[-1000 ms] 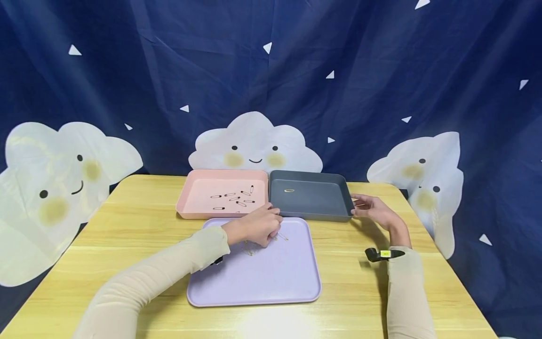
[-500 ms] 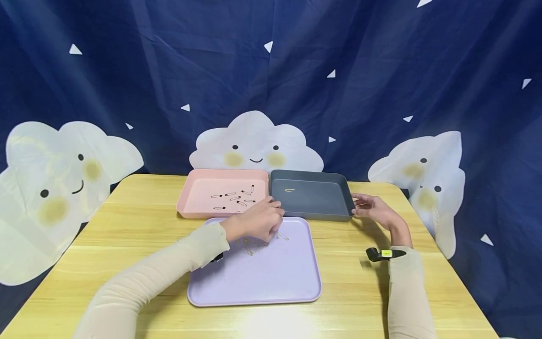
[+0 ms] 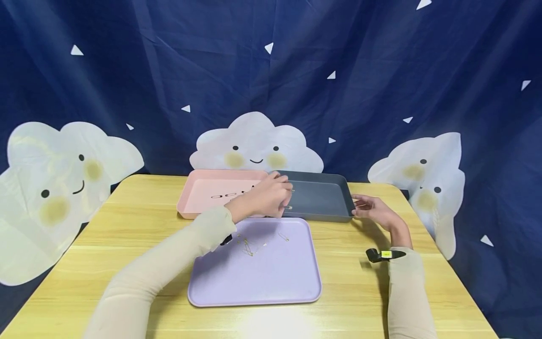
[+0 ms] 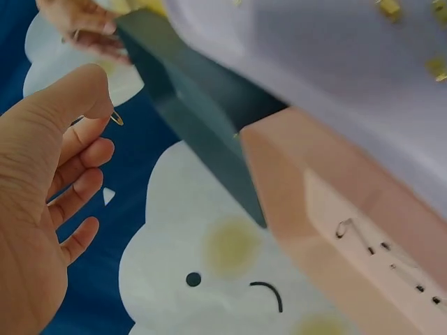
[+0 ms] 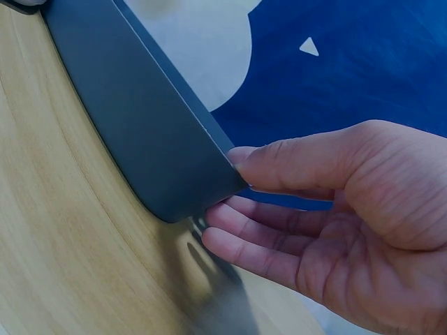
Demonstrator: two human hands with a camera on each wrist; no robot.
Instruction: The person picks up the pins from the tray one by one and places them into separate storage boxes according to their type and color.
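While sorting pins: I am carrying a gold safety pin [image 4: 116, 118], left hand [image 3: 267, 197] pinching it over the grey tray [image 3: 322, 200].
Right hand [image 3: 372, 209]: fingers relaxed, steadying the tray's corner.
Next: I judge a release inside the tray.

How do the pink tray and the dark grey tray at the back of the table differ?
The pale pink plastic tray holds several small dark safety pins; the dark grey plastic tray shows hardly any contents. The right hand touches the grey tray's corner, while no hand touches the pink one. The left hand pinches a small gold pin over the grey tray. Both are raised-rim rectangles, side by side.
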